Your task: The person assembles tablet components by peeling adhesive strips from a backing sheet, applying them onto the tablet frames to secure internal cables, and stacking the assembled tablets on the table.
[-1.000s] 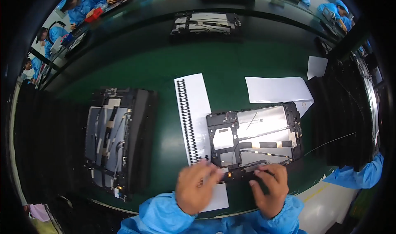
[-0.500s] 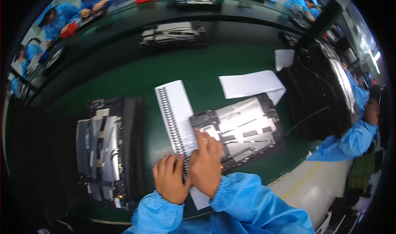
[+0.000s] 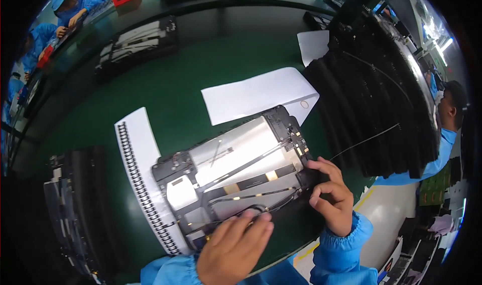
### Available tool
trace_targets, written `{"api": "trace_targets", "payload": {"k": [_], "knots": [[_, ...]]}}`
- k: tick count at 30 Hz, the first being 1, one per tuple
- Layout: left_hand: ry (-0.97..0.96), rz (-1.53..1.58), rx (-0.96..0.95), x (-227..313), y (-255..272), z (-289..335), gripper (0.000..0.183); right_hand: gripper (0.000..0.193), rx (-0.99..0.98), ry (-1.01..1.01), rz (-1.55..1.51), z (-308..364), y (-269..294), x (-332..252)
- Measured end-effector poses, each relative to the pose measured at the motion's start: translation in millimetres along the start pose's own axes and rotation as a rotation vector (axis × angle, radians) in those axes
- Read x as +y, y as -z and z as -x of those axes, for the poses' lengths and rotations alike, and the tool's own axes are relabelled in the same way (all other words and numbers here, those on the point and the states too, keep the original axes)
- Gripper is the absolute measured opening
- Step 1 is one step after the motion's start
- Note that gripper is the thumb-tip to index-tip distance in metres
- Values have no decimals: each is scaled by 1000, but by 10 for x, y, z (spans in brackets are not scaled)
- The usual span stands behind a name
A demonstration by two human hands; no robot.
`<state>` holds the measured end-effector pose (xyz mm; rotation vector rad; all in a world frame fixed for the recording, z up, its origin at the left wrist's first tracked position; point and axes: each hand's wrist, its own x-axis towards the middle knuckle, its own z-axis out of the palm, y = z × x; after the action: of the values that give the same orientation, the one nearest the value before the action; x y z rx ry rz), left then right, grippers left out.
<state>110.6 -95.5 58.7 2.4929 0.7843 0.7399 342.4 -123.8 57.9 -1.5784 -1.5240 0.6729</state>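
An opened tablet-like electronic device [image 3: 236,154] lies tilted on the green bench, showing silvery battery panels, black cables and small boards. My left hand [image 3: 236,245] rests its outstretched fingers on the device's near edge, by a looped black cable. At the right end, my right hand [image 3: 334,197] has its index fingertip at the device's corner. Its other fingers are bent, with gaps between them, and nothing shows in its grasp. Partly under the device's left end is a white sheet [image 3: 145,159] carrying a long row of small black pieces.
A folded white paper strip [image 3: 251,96] lies beyond the device. Stacked black units [image 3: 371,104] stand right; similar opened units [image 3: 70,209] are stacked left. Another opened device [image 3: 140,44] sits on the dark far surface. People in blue workwear [image 3: 83,4] are around.
My hands have moved from the white sheet with black pieces to the device, parting to its near edge and right end. The view has shifted, so the bench things appear further left.
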Motion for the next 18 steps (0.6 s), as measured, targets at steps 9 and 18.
{"api": "trace_targets", "payload": {"k": [9, 18], "knots": [[-35, -57, -114, -2, -305, -234, 32, 8, -88, -30, 14, -84, -14, 77], [-19, -22, -97, 4, -316, -272, 32, 9, -80, -22, 85, -93, -31, 88]]}}
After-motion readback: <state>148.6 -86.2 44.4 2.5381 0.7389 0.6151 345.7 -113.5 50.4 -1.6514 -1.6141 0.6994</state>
